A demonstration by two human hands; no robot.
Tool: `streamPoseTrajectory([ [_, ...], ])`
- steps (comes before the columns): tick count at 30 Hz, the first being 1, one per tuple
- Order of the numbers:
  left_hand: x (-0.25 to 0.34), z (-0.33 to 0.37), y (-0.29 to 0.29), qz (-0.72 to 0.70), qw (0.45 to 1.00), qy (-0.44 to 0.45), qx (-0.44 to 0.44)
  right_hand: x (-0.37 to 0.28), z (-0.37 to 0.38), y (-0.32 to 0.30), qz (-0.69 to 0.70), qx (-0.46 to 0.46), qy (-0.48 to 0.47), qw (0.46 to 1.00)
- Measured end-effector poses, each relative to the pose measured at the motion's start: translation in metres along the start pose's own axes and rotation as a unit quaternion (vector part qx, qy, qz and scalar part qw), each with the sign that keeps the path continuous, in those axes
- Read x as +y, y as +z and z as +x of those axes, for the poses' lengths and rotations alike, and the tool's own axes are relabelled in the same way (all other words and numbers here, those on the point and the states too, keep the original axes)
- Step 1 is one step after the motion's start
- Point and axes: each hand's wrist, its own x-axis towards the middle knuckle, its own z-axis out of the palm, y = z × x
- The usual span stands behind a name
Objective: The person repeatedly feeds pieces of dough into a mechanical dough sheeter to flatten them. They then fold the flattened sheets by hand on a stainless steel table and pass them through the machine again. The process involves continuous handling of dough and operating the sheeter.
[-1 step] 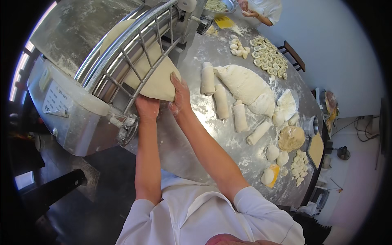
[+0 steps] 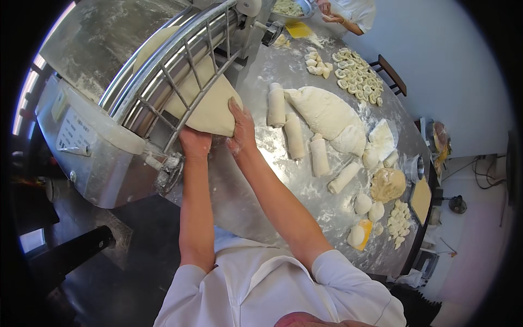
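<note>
the grip of the right hand (image 2: 241, 128) pinches the right edge of a pale dough sheet (image 2: 218, 113), one digit laid along its upper face. the left hand (image 2: 195, 143) is at the sheet's lower edge; its fingertips are hidden beneath the dough, so one cannot tell whether that grip is pressed together or spread. the sheet slopes out from the rollers of a metal rolling machine (image 2: 101, 150), passing under a barred guard (image 2: 189, 109), with its near end between the two hands. on the rollers' other side a further stretch of dough (image 2: 152, 50) shows.

to the right, on a flour-dusted metal counter (image 2: 245, 201), four dough rolls (image 2: 294, 136) lie in a slanting row, apart from the hands. just beyond them spreads a large dough mass (image 2: 321, 111), with a yellowish dough lump (image 2: 388, 184) nearer the person. beside that lump sit round dough balls (image 2: 363, 204), an orange scraper (image 2: 364, 243) partly under another ball, and a scatter of small dough pieces (image 2: 399, 220).

farther off, a cluster of ring-shaped pieces (image 2: 357, 76) covers the counter near its edge. at the far end are a yellow flat tool (image 2: 297, 29) and a co-worker's hands (image 2: 333, 17), well apart from the machine.
</note>
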Motion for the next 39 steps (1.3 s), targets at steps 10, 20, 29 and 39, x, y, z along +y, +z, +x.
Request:
streamPoseTrajectory([
  [10,0.005,0.011,0.031,0.034,0.999,0.003,0.023,-0.028,-0.019,-0.041,-0.03,0.008,-0.022,0.999],
  [20,0.0,-0.002,0.04,0.079,0.996,0.039,0.018,-0.059,-0.051,-0.086,-0.034,0.032,-0.027,0.999],
  [29,-0.052,-0.076,0.021,-0.058,0.972,-0.145,-0.175,-0.107,-0.121,-0.167,-0.082,0.149,-0.048,0.984],
  [39,-0.12,-0.237,-0.012,0.651,0.739,-0.171,-0.026,-0.149,-0.272,-0.315,-0.557,0.317,-0.058,0.765],
])
